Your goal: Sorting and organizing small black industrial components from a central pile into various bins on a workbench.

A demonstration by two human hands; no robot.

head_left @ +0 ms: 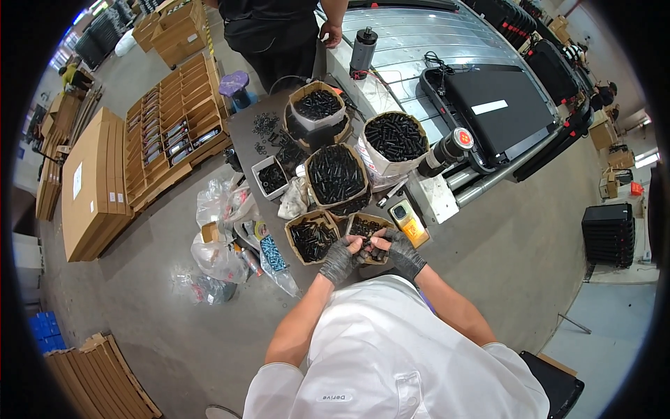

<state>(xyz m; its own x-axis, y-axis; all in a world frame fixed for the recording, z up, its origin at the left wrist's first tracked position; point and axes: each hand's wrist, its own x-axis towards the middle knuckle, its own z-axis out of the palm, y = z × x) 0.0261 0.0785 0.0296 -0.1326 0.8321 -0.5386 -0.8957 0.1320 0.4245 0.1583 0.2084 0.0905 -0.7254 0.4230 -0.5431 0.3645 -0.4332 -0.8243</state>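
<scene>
My left hand (339, 260) and my right hand (400, 252) meet over an open cardboard box of small dark parts (365, 225) at the table's near edge. Both wear grey gloves that leave the fingertips bare. Thumbs and fingers are pinched close together; whatever sits between them is too small and dark to make out. Left of my hands, another cardboard box (313, 238) holds black cylindrical pieces. Beyond it stands a taller box of similar black pieces (337, 174). A phone in a yellow case (409, 223) lies just right of my right hand.
A white bucket of black pieces (395, 140) and a further filled container (318, 105) stand farther back. A small white tray (270, 177) lies left. Plastic bags (220, 255) lie at the left. A black case (497, 109) rests on the metal surface. Another person (276, 35) stands beyond the table.
</scene>
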